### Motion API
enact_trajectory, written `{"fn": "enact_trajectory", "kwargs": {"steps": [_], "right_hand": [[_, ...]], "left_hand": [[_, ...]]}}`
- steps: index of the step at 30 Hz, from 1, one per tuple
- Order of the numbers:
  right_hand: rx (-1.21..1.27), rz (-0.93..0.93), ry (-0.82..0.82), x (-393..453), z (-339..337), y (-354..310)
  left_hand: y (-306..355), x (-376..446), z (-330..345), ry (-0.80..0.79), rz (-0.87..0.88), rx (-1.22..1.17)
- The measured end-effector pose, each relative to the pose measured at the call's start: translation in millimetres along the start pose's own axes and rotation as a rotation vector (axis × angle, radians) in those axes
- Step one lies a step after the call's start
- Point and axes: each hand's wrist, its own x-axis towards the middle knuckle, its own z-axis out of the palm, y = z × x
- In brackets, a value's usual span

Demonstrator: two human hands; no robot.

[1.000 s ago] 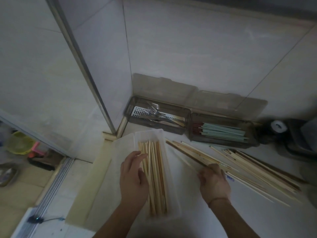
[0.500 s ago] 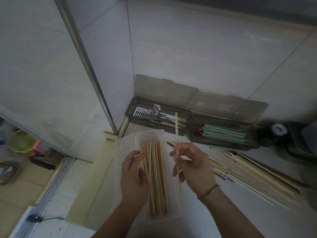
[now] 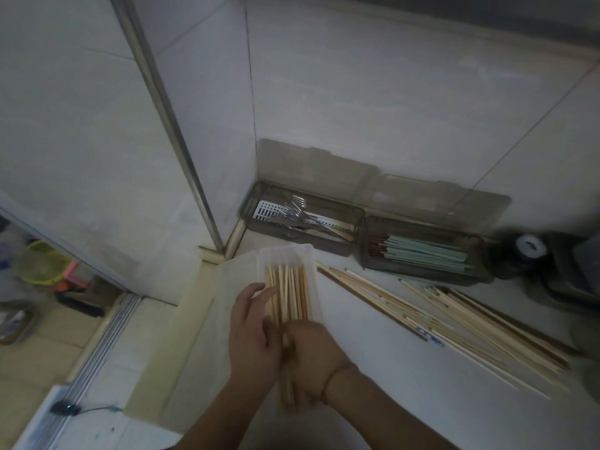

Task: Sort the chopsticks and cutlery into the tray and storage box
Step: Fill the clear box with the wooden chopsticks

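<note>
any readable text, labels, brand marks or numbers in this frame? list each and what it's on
None can be read.
Blue marks on one loose chopstick on the counter: too small and blurred to read.
Dark mark on the white round cap at the far right: a blurred shape, not legible as text.

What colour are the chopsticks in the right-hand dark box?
Mostly pale green chopsticks, dark red at one end; head view.

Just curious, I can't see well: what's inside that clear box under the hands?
The clear box holds a row of pale wooden chopsticks lying lengthwise. Both hands, left hand and right hand, cover their near ends, so that part is hidden.
</note>
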Motion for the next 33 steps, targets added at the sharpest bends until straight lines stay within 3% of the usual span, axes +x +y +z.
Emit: {"fn": "enact_trajectory", "kwargs": {"steps": [4,6,10,17,27,33], "right_hand": [[0.120,0.042,0.514,-1.9,-35.6,26.4],[0.123,0.189,0.653,2.8,-46.9,61.4],[-0.185,0.447,0.513,0.3,-41.9,134.6],[-0.348,0.432,0.492,-18.6,-14.7,144.8],[-0.041,0.508,0.416,-37.2,-10.6,146.2],[0.192,0.480,0.624,-51.9,-30.2,127.1]], "left_hand": [[2.7,0.6,-0.4,0.009,0.005,-0.017],[3.9,0.7,-0.9,0.010,0.014,-0.025],[2.9,-0.1,-1.2,0.016,0.029,-0.034],[1.8,-0.2,0.2,0.012,0.014,-0.022],[3.1,-0.3,0.1,0.025,0.016,-0.022],[4.3,0.2,-0.2,0.019,0.006,-0.026]]}}
